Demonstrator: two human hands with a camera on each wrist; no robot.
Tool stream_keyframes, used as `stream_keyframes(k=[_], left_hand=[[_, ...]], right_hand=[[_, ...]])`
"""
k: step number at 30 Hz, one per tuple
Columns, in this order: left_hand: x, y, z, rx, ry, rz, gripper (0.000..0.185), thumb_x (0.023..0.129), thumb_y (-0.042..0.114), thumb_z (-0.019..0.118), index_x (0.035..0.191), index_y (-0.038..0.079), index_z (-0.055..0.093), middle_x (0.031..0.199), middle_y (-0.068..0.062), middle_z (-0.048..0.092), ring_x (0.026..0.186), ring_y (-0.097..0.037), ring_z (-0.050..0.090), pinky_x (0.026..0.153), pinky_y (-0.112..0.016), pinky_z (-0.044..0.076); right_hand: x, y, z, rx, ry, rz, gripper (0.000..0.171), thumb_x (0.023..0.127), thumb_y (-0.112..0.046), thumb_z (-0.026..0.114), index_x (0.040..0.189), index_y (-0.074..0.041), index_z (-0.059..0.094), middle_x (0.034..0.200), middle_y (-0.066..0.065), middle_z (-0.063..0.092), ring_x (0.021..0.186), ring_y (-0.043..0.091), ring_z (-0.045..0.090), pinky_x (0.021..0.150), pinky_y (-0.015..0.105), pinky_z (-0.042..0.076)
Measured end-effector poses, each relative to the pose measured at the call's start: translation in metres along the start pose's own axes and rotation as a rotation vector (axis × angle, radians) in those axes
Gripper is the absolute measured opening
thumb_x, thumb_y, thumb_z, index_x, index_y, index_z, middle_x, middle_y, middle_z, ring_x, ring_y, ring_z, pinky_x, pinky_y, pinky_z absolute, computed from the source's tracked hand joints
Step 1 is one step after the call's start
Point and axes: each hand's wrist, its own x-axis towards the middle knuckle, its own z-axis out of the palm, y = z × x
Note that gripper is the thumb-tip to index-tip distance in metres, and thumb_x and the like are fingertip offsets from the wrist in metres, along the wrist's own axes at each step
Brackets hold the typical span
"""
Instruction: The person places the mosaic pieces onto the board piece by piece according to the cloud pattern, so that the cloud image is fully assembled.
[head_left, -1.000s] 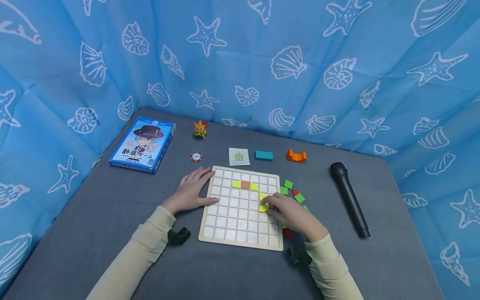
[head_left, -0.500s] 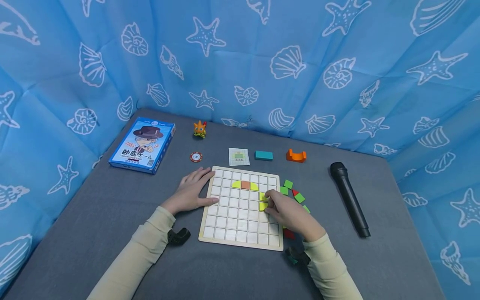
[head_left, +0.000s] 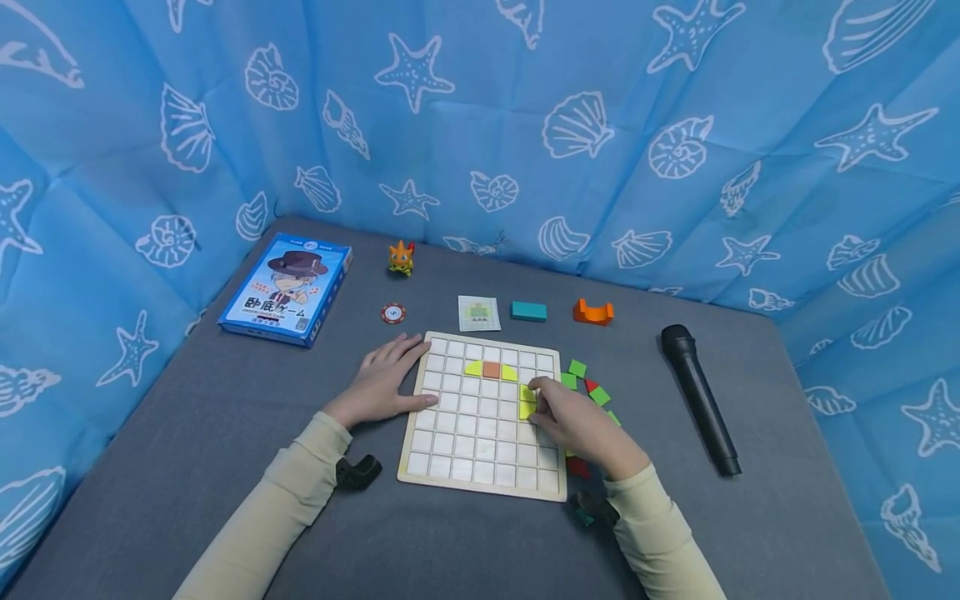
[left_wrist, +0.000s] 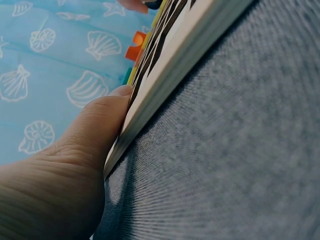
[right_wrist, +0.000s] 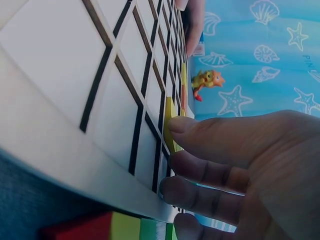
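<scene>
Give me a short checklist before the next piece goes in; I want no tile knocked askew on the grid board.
1. Board steadied: ok. The left hand rests flat against the left edge of the grid board.
2. Yellow piece under control: ok. The fingertips of the right hand touch it.
3. Yellow piece fully seated in its cells: cannot tell; the fingers hide its right side.
4. Top-row tiles undisturbed: ok. The orange tile sits between two yellow ones, in line with the grid.
5. Spare pieces within reach: ok. Green pieces lie just right of the board.
6. Pattern card in view: ok, beyond the board, though its picture is too small to read.
</scene>
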Motion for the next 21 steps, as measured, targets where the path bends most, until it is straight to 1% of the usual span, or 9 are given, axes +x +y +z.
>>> stream_keyframes(k=[4, 9, 14, 16, 21], left_hand=[[0.000, -0.001, 0.001, 0.003, 0.005, 0.000, 0.090, 0.084, 0.062, 0.061, 0.153, 0.019, 0.024, 0.159, -0.008, 0.019, 0.147, -0.030, 0.009, 0.111, -0.059, 0.014], [0.000, -0.001, 0.001, 0.002, 0.009, -0.007, 0.091, 0.083, 0.063, 0.061, 0.153, 0.019, 0.023, 0.159, -0.008, 0.020, 0.147, -0.030, 0.010, 0.111, -0.059, 0.014], [0.002, 0.000, 0.002, -0.003, 0.006, -0.025, 0.096, 0.082, 0.064, 0.061, 0.154, 0.018, 0.018, 0.159, -0.008, 0.020, 0.147, -0.029, 0.010, 0.111, -0.058, 0.014], [0.002, 0.001, 0.001, -0.003, 0.004, -0.029, 0.097, 0.082, 0.064, 0.062, 0.154, 0.017, 0.018, 0.159, -0.008, 0.019, 0.147, -0.029, 0.010, 0.112, -0.058, 0.014], [0.001, 0.001, 0.000, 0.003, 0.005, -0.022, 0.095, 0.082, 0.063, 0.062, 0.154, 0.016, 0.020, 0.159, -0.009, 0.019, 0.147, -0.030, 0.011, 0.112, -0.058, 0.014]], right_hand=[[0.001, 0.000, 0.000, 0.003, -0.010, 0.012, 0.045, 0.088, -0.017, 0.071, 0.127, -0.008, 0.051, 0.085, -0.005, 0.052, 0.067, 0.009, 0.047, 0.058, 0.022, 0.042], [0.000, 0.002, -0.001, -0.008, 0.002, -0.014, 0.045, 0.088, -0.018, 0.070, 0.127, -0.008, 0.051, 0.088, -0.005, 0.055, 0.069, 0.008, 0.048, 0.061, 0.021, 0.045], [-0.006, 0.006, -0.008, 0.012, 0.005, 0.010, 0.043, 0.091, -0.022, 0.067, 0.128, -0.008, 0.051, 0.088, -0.005, 0.055, 0.067, 0.008, 0.049, 0.057, 0.023, 0.044], [-0.010, 0.010, -0.012, 0.011, 0.016, 0.026, 0.042, 0.092, -0.024, 0.066, 0.128, -0.008, 0.051, 0.085, -0.005, 0.054, 0.065, 0.008, 0.048, 0.054, 0.024, 0.043], [-0.024, 0.024, -0.020, -0.019, 0.072, 0.009, 0.035, 0.092, -0.024, 0.065, 0.122, -0.009, 0.055, 0.080, -0.006, 0.052, 0.061, 0.007, 0.046, 0.052, 0.023, 0.040]])
